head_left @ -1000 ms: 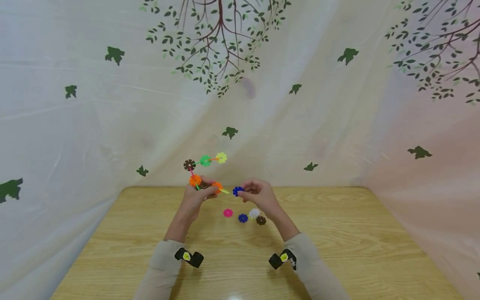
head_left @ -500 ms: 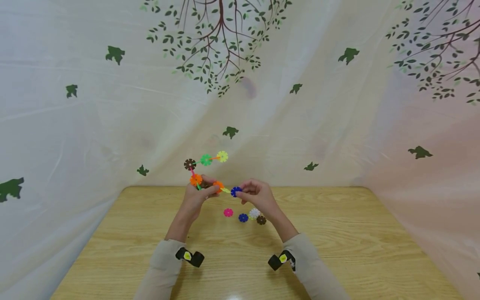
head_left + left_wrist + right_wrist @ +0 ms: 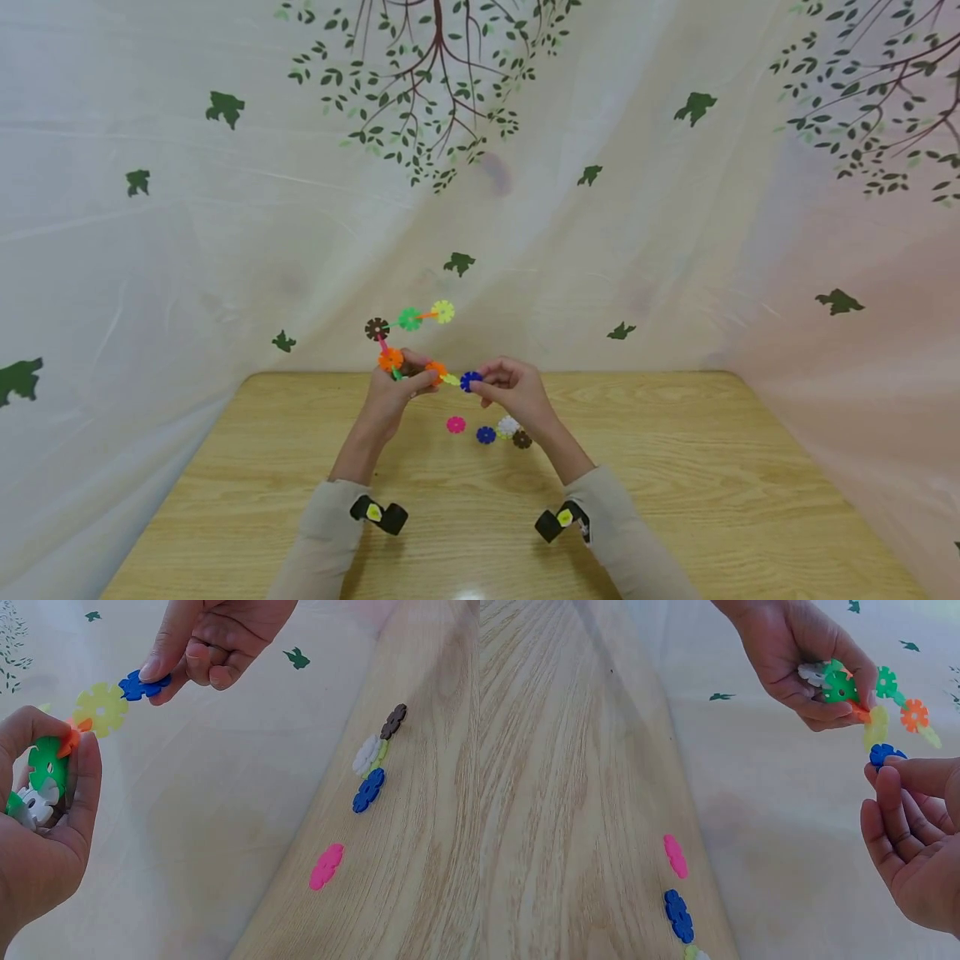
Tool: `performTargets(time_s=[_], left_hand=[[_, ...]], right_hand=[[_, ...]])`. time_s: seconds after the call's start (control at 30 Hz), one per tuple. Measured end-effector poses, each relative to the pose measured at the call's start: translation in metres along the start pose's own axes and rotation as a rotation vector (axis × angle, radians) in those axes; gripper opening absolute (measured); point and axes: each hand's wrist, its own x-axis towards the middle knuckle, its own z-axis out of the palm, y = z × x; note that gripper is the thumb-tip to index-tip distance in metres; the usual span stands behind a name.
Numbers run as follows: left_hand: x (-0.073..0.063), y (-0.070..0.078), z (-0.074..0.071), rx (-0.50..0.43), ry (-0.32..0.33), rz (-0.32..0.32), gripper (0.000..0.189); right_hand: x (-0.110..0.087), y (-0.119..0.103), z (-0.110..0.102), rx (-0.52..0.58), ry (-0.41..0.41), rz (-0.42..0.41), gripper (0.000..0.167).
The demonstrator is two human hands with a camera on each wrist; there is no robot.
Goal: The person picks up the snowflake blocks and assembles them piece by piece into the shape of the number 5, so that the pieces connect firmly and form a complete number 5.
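My left hand pinches an orange notched disc in a chain of interlocking plastic snowflake discs. The chain bends up and away past another orange disc, a brown disc and a green disc to a yellow disc. Green disc and white disc parts sit within the left palm. Between thumb and index finger my right hand pinches a blue disc. Its edge meets the yellow disc that sticks out from the left hand's orange one.
On the wooden table below the hands lie loose discs: a pink disc, a blue disc, and a white disc over a yellow-green one, beside a brown disc. A printed cloth hangs behind the table.
My right hand has brought the blue disc slightly left, from a gap away to against the yellow disc. The left hand and its chain have stayed nearly still.
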Motion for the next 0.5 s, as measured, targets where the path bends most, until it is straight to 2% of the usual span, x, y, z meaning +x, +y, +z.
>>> performTargets(time_s=[0.27, 0.5], left_hand=[[0.0001, -0.0011, 0.0036, -0.070, -0.017, 0.020, 0.016], [0.0008, -0.0037, 0.0037, -0.031, -0.028, -0.004, 0.017]], right_hand=[[-0.0011, -0.0006, 0.0067, 0.055, 0.041, 0.049, 0.018], [-0.0023, -0.0007, 0.0077, 0.085, 0.061, 0.058, 0.018]])
